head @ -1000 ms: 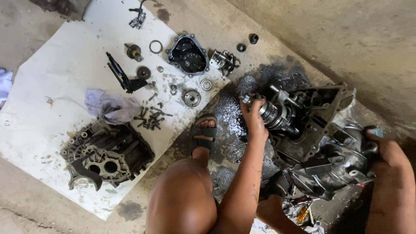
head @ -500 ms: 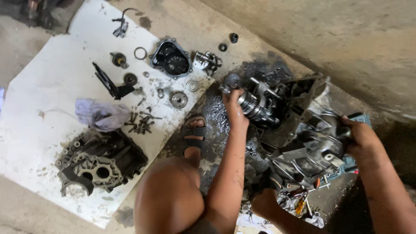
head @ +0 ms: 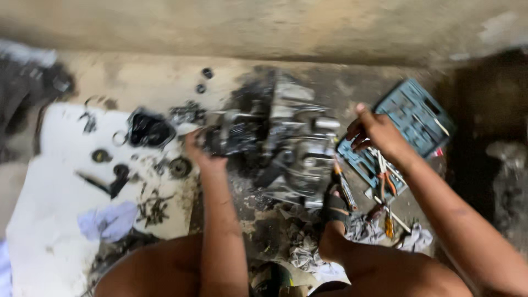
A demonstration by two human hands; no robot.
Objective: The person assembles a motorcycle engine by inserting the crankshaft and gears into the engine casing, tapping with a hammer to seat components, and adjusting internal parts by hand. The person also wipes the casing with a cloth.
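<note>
greasy metal engine case [head: 291, 148]; matt white sheet [head: 49, 220]; rough concrete floor [head: 165, 77]

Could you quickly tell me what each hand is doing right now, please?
Left hand: closed on the dark greasy metal engine assembly.
Right hand: fingers curled, apparently empty, above the blue tool tray.

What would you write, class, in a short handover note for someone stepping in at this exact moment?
Left hand: gripping the gear-shaft end of the engine case, which sits on the concrete floor.
Right hand: empty, fingers loose, over the blue tool tray.
Done: case opened; removed parts, including a black cover and a round gear, laid on the white sheet beside a rag.
Left: the shaft remains in the case.
The picture is blurred, so small parts are hard to tell.
</note>
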